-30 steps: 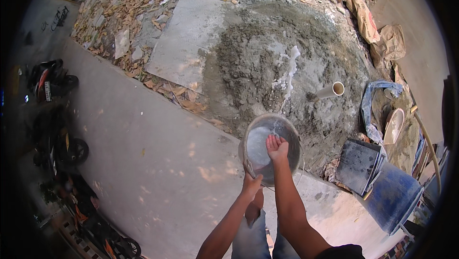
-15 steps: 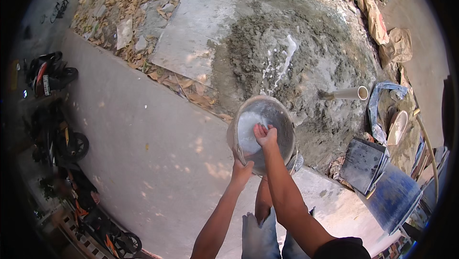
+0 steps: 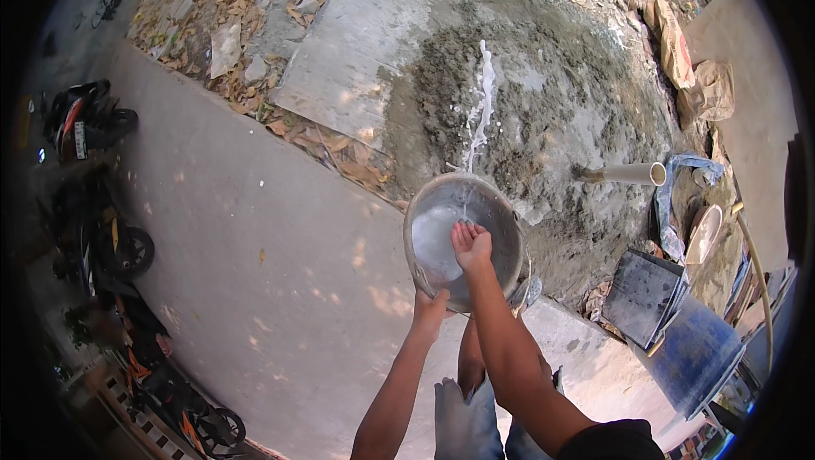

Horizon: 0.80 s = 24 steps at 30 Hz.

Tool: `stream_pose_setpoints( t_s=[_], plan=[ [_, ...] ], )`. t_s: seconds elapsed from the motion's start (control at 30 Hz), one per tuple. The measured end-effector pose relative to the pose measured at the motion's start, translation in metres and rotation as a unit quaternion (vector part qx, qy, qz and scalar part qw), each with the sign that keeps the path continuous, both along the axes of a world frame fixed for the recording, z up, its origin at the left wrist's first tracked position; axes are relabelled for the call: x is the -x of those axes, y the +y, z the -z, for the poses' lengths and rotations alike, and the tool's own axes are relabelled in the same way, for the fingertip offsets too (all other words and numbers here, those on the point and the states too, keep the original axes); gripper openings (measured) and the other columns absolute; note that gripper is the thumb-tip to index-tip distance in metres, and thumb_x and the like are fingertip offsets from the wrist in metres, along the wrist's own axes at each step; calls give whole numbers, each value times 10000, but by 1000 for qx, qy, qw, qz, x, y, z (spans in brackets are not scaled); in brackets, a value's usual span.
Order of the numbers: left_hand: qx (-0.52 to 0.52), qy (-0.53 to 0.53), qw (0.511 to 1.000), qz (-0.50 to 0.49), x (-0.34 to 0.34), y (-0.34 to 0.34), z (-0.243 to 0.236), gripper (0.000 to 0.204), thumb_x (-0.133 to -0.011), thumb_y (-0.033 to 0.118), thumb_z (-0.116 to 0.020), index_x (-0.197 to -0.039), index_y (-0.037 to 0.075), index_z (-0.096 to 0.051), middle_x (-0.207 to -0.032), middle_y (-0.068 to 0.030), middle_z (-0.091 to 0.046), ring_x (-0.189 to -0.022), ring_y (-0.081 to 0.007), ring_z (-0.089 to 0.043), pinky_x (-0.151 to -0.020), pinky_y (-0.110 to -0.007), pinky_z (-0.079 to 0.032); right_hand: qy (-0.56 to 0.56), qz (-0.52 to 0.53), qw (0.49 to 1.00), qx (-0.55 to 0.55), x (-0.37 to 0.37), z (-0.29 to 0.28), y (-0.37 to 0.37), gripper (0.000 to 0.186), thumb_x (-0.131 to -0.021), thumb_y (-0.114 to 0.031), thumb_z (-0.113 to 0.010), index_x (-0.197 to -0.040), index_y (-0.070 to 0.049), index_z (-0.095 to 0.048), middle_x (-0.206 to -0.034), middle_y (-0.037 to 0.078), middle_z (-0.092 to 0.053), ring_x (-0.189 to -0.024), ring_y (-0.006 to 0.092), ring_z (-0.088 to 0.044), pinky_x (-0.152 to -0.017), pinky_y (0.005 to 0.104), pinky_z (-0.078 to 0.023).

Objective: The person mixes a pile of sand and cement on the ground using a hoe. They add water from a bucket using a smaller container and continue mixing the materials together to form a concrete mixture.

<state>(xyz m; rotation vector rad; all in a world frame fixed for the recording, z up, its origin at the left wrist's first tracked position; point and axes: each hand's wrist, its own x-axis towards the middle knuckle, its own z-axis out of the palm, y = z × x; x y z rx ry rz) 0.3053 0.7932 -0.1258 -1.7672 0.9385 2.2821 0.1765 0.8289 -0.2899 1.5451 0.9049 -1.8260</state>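
Observation:
Just beyond my feet a grey bucket point(image 3: 501, 260) holds a milky white liquid point(image 3: 433, 249). My left hand point(image 3: 430, 307) grips its lower left rim. My right hand point(image 3: 469, 245) is over the inside of the bucket, palm up and cupped, with loosely curved fingers and a small splash at the fingertips. Above the bucket a streak of white liquid point(image 3: 484, 103) stretches across a rough patch of wet grey mortar point(image 3: 552, 70). A pale pipe point(image 3: 628, 174) sticks out of that patch to the right.
Concrete paving point(image 3: 255, 256) runs left toward parked motorbikes point(image 3: 110, 231). A pale slab point(image 3: 340, 53) and dry leaves point(image 3: 195, 2) lie above. On the right are paper sacks point(image 3: 705, 91), a blue cloth point(image 3: 671, 222), dark sheets point(image 3: 637, 290), a blue bucket point(image 3: 688, 350) and a hose point(image 3: 760, 290).
Since a second ago both hands and the bucket have moved slightly up and left in the picture. The white splash beyond the bucket has changed shape.

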Motion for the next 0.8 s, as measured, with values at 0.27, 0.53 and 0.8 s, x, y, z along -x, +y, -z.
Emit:
stream_pose_setpoints(
  t_s=[0.27, 0.53, 0.8],
  plan=[
    [-5, -32, 999, -10, -6, -2, 9, 576, -896, 54, -523, -1442, 54, -338, -1334, -170, -544, -1129, -307, -633, -855, -483, -601, 44, -43, 994, 95, 0, 17, -23, 318, -977, -178, -505, -1254, -24, -535, -1283, 191, -550, -1227, 344, -536, -1016, 484, -490],
    [-10, -25, 999, -29, 12, -2, -4, 574, -895, 46, -509, -1444, 55, -343, -1326, -165, -555, -1121, -307, -639, -869, -506, -591, -17, -130, 991, -22, -5, 27, 4, 340, -967, -217, -526, -1215, 15, -545, -1192, 181, -609, -1063, 308, -625, -959, 422, -522],
    [-37, -35, 997, -57, -24, 2, 21, 559, -903, 53, -512, -1437, 64, -346, -1353, -150, -537, -1135, -294, -631, -893, -493, -583, 21, 41, 978, 205, -7, -7, -33, 400, -982, -194, -493, -1272, 80, -475, -1247, 217, -576, -1188, 315, -578, -976, 456, -518]
  ],
)
